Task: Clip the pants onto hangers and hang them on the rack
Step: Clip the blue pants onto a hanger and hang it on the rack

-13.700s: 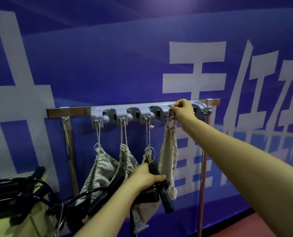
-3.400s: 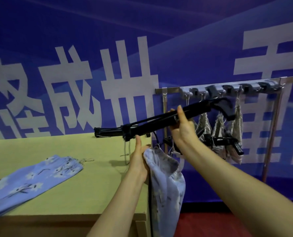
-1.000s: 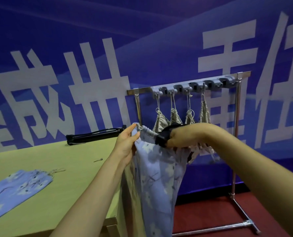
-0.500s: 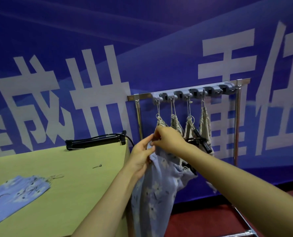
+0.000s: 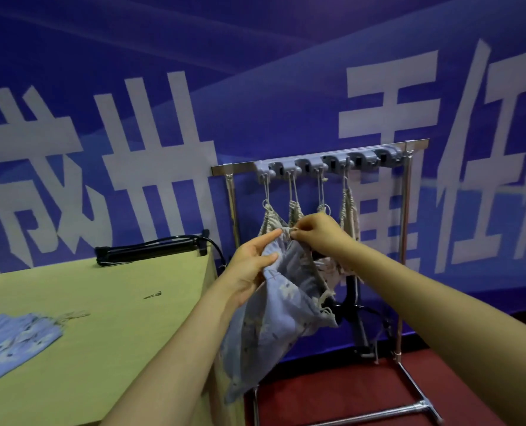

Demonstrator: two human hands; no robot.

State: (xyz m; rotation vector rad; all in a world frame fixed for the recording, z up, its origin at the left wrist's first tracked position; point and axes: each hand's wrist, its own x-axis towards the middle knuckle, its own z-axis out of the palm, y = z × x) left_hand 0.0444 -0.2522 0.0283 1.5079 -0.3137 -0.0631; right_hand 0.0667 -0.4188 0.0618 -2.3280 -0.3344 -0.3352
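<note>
Two hands bunching limp, pale-blue floral pants.

Demo/staging room, printed blue backdrop, metal rack, wood table

A single wide-angle view comes from the person's head, facing forward and slightly down toward a blue banner wall with large white characters, whose lines bow toward the frame edges. Both bare forearms enter from the bottom edge and meet near the centre, close to the lens. The yellow-green worktop fills the lower left, while the chrome metal garment rack stands farther off, right of centre.
</note>
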